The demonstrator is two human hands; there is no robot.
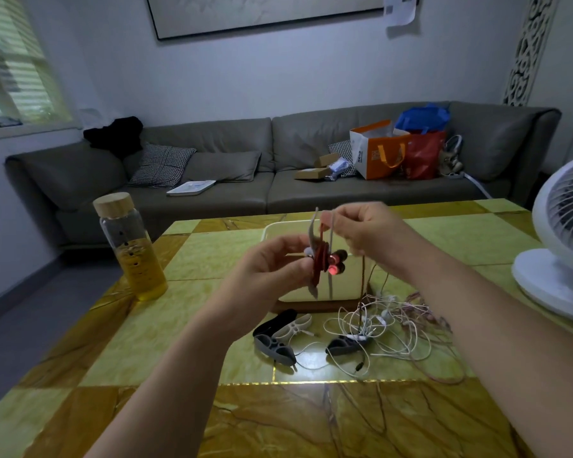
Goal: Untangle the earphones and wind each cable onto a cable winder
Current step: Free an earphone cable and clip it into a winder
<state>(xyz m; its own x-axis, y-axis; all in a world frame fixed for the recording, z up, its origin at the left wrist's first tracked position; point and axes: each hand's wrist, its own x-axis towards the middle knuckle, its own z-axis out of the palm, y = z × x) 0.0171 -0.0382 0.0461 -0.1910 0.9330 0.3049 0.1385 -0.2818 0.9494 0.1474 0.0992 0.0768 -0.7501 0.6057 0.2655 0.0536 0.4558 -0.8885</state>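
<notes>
Above the tabletop and in front of the tray, the left hand grips a grey winder wrapped in red cable. The right hand pinches that cable just above it. A tangle of white and pink earphones lies on the tabletop beside spare winders.

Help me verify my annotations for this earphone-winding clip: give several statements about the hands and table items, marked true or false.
The left hand holds a grey cable winder carrying red earphones. True.
White and pink earphone cables lie tangled on the table. True.
The right hand lies flat on the table. False: raised, it pinches the red cable above the winder.
The glass bottle lies on its side. False: it stands upright.
The spare winders sit inside the white tray. False: they lie on the table before it.
</notes>
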